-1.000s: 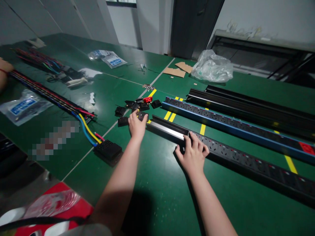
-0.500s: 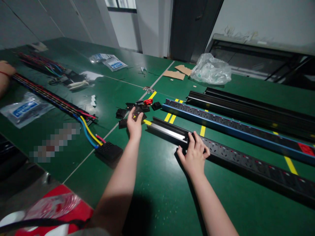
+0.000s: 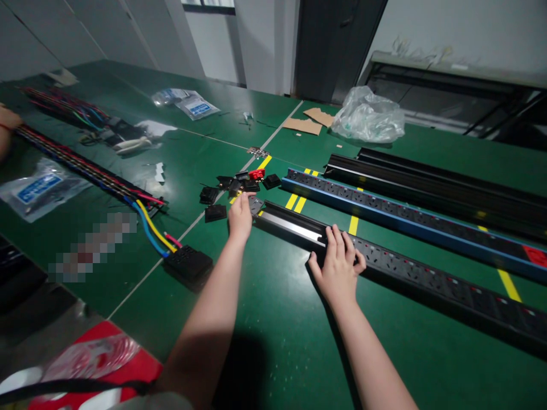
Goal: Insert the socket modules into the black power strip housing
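Note:
My left hand pinches a black socket module beside the left end of a long black power strip. My right hand grips the strip farther along, with its fingers over the top and the thumb at the near side. Left of that hand the strip's channel is bare, showing silver metal inside; to the right, socket modules fill it. Beyond my left hand lie several loose black modules and a red one.
Behind runs a blue power strip, then black rails and a clear plastic bag. To the left, a wired assembly leads to a black block. Another person's hand touches its far end.
My left hand has taken a socket module from the loose pile and moved it slightly right, towards the strip's end. My right hand stays on the strip.

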{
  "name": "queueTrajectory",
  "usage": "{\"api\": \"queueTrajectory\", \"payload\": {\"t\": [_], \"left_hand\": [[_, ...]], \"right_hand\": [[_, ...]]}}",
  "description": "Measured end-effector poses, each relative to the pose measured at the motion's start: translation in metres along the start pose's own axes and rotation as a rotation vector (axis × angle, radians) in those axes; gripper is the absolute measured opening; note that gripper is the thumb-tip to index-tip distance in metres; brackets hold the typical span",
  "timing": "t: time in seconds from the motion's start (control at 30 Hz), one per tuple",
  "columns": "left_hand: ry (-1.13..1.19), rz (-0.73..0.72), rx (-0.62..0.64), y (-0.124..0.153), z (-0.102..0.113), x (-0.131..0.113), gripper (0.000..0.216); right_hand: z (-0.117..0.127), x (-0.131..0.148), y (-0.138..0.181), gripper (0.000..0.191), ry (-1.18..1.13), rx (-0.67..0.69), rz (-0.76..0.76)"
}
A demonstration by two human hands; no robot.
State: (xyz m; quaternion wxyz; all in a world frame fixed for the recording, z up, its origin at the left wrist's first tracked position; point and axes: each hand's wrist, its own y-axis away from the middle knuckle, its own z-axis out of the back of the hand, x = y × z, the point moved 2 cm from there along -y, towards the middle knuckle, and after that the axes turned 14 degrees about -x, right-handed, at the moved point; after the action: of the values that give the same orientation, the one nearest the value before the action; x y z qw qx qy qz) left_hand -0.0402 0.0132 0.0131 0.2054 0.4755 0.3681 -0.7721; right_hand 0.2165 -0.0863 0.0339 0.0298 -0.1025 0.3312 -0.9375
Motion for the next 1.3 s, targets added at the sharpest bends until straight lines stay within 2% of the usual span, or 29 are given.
{"api": "queueTrajectory", "payload": {"t": [0.33,0.47,0.57,0.67,0.87,1.0,1.1,1.2,1.23,1.3], "left_hand": [[-0.034,-0.008,0.074,-0.002,-0.003,0.004,0.056],[-0.045,-0.033,0.205,-0.003,-0.005,0.007,0.049],[-0.068,-0.138,0.331,-0.002,-0.006,0.008,0.04],[-0.104,-0.209,0.395,0.001,-0.005,0.007,0.04],[-0.154,-0.233,0.357,0.006,-0.001,0.0,0.05],[-0.038,-0.105,0.302,0.016,-0.002,-0.013,0.056],[0.018,-0.073,0.31,0.021,-0.002,-0.022,0.039],[0.061,-0.16,0.427,0.022,-0.003,-0.026,0.028],[0.072,-0.181,0.422,0.02,-0.003,-0.025,0.03],[0.079,-0.17,0.29,0.015,-0.001,-0.021,0.038]], "right_hand": [[0.0,0.0,0.0,0.059,0.023,0.011,-0.003],[0.0,0.001,0.0,0.059,0.026,0.012,-0.001],[-0.001,-0.001,0.0,0.059,0.024,0.004,0.006],[-0.004,-0.003,0.001,0.06,0.017,-0.012,0.027],[-0.007,-0.005,0.002,0.062,0.004,-0.021,0.037],[-0.007,-0.005,0.003,0.064,0.0,-0.015,0.035],[-0.007,-0.005,0.003,0.066,0.0,-0.01,0.03],[-0.005,-0.004,0.002,0.063,0.004,-0.012,0.03],[-0.003,-0.003,0.001,0.063,0.007,-0.012,0.031],[0.0,0.003,-0.003,0.062,0.004,0.003,0.054]]}}
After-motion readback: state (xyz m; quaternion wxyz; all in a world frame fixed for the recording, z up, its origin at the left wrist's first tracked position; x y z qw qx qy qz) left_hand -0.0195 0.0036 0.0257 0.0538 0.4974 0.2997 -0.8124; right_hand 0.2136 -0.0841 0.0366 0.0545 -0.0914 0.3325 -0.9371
